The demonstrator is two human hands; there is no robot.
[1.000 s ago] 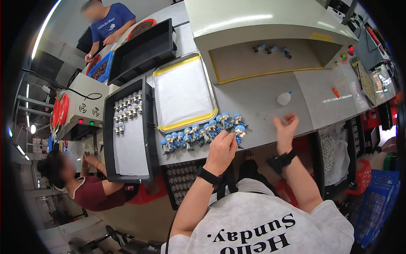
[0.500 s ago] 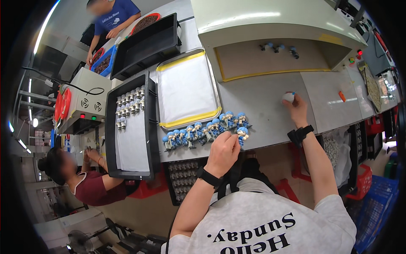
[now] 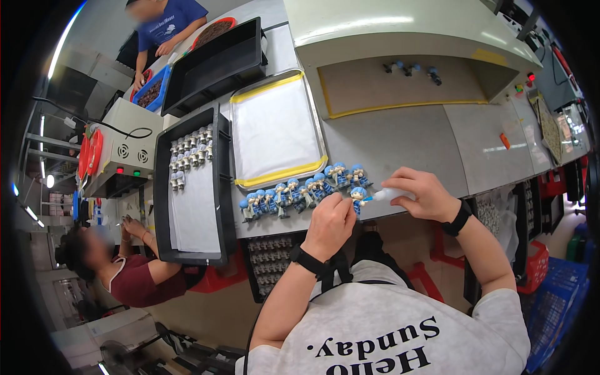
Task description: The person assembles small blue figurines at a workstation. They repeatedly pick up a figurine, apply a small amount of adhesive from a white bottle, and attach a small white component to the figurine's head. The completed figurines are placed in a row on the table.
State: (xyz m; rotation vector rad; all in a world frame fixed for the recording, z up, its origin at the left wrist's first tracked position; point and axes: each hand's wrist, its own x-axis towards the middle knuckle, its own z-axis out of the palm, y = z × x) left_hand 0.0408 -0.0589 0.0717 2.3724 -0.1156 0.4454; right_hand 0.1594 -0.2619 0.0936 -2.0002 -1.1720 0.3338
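The left hand (image 3: pixel 330 223) was curled at the near edge of the grey table (image 3: pixel 400 140), its fingers pinching a small figurine (image 3: pixel 358 195) with a rounded blue head, a pale face and a blue-and-white body. The figurine stood roughly upright between the two hands, just at the right end of a row of matching blue-headed figurines (image 3: pixel 294 192) lined along the table's front edge. The right hand (image 3: pixel 425 194) was closed around a small white squeeze bottle (image 3: pixel 390 195), fingers wrapped about its body, with the bottle lying nearly level and its blue nozzle pointed left, touching or just short of the figurine; which of the two could not be told. Each wrist wore a dark band.

Behind the row lay a metal tray (image 3: pixel 275 128) lined in white with yellow tape at its ends. To its left sat a black tray (image 3: pixel 224 187) holding small grey-white figures on a white sheet.
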